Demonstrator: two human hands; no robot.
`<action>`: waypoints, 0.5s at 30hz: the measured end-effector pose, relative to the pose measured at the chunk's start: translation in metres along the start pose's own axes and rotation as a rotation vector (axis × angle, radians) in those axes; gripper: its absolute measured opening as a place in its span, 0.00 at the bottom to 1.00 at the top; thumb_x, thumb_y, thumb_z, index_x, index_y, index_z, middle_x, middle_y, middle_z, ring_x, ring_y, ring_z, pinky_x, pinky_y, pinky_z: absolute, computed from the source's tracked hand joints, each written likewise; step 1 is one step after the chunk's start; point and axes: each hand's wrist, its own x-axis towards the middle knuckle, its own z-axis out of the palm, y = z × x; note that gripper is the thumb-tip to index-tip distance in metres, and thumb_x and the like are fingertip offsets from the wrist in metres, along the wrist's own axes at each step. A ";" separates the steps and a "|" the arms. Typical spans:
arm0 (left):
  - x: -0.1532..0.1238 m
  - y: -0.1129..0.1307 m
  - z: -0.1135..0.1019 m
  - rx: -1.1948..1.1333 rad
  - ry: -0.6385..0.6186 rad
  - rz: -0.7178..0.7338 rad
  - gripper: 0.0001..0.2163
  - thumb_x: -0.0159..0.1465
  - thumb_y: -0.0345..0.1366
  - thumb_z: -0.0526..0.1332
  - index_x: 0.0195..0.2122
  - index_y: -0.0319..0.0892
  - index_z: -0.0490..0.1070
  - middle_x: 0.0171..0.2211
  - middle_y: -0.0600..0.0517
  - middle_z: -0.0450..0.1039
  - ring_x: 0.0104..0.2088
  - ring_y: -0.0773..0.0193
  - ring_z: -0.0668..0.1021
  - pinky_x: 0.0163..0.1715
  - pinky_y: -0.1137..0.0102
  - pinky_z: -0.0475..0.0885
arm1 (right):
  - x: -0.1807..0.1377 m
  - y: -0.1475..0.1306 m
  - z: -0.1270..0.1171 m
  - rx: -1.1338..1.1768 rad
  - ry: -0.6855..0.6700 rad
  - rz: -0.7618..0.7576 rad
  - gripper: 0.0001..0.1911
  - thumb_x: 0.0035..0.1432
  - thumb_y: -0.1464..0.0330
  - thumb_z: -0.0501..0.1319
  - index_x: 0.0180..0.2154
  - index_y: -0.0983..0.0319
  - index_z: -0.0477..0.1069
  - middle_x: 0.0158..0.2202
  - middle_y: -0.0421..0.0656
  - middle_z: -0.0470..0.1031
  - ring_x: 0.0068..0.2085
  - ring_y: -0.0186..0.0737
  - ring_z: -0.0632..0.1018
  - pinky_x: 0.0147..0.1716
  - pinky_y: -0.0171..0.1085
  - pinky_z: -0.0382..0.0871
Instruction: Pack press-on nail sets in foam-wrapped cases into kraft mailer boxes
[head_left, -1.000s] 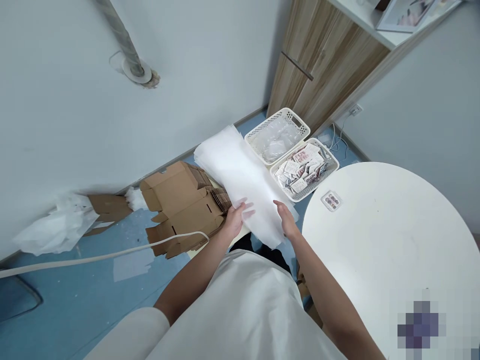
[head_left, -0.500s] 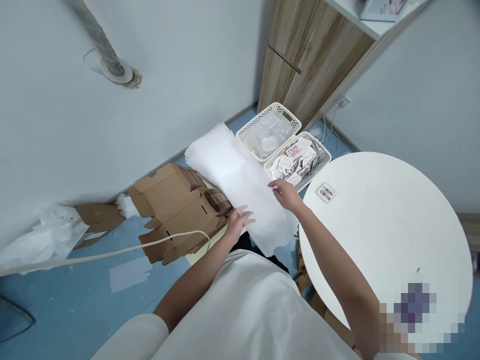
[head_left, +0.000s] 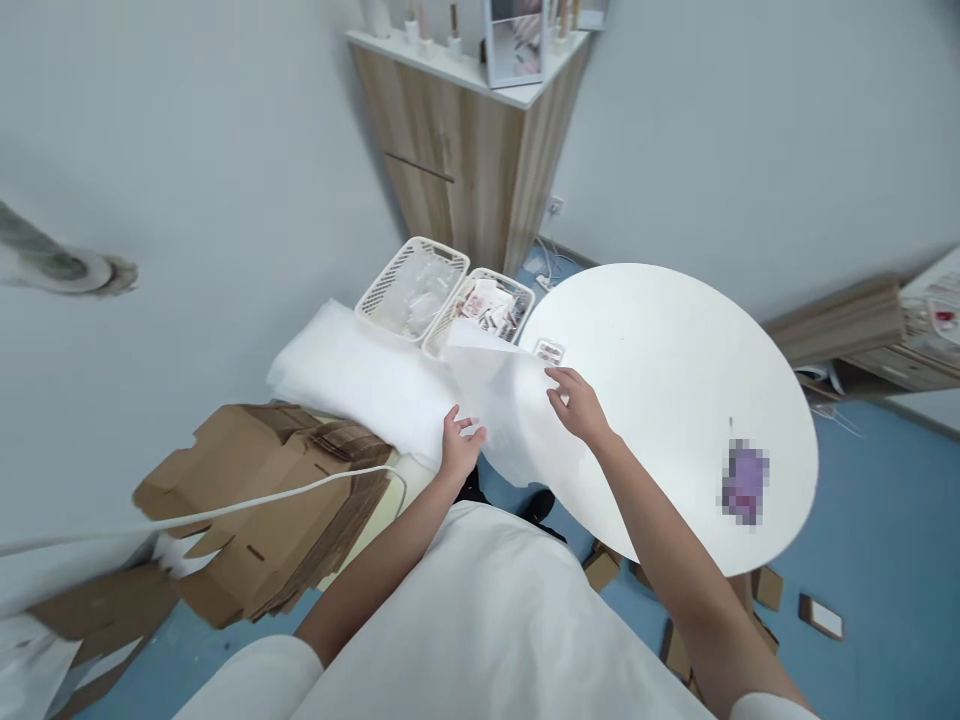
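Note:
A thin, translucent white foam sheet [head_left: 499, 395] hangs between my hands, partly over the left edge of the round white table. My left hand [head_left: 459, 448] holds its near left side, with some fingers showing faintly through it. My right hand [head_left: 579, 408], above the table's left part, has thumb and forefinger curled at the sheet's right side. The exact grip there is hard to see, white against white. To the left lies a thick stack of the same white sheets [head_left: 360, 375].
Two white baskets stand behind: one with clear plastic packs [head_left: 412, 290], one with printed cards [head_left: 487, 305]. Flattened cardboard boxes [head_left: 262, 510] are piled left, a pale cable [head_left: 300, 488] crossing them. The round table [head_left: 675, 400] bears a small clear case [head_left: 550, 351] and a blurred purple item [head_left: 745, 482].
My view has turned to the right. Both hands have moved from the stack toward the round table, and one sheet has come away from the stack with them.

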 end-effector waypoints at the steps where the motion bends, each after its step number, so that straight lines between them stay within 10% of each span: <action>1: -0.003 0.002 0.011 0.030 -0.020 0.026 0.32 0.54 0.35 0.61 0.57 0.46 0.47 0.44 0.47 0.66 0.29 0.71 0.76 0.34 0.70 0.71 | -0.014 0.011 -0.010 0.020 0.030 0.040 0.21 0.56 0.67 0.50 0.52 0.56 0.61 0.51 0.46 0.63 0.32 0.36 0.74 0.41 0.43 0.68; 15: -0.061 -0.010 0.172 0.340 -0.547 0.089 0.30 0.50 0.32 0.63 0.54 0.43 0.56 0.43 0.45 0.67 0.25 0.72 0.72 0.32 0.69 0.69 | -0.196 0.158 -0.065 0.140 0.436 0.508 0.26 0.51 0.67 0.52 0.54 0.61 0.56 0.53 0.47 0.61 0.54 0.43 0.63 0.53 0.45 0.58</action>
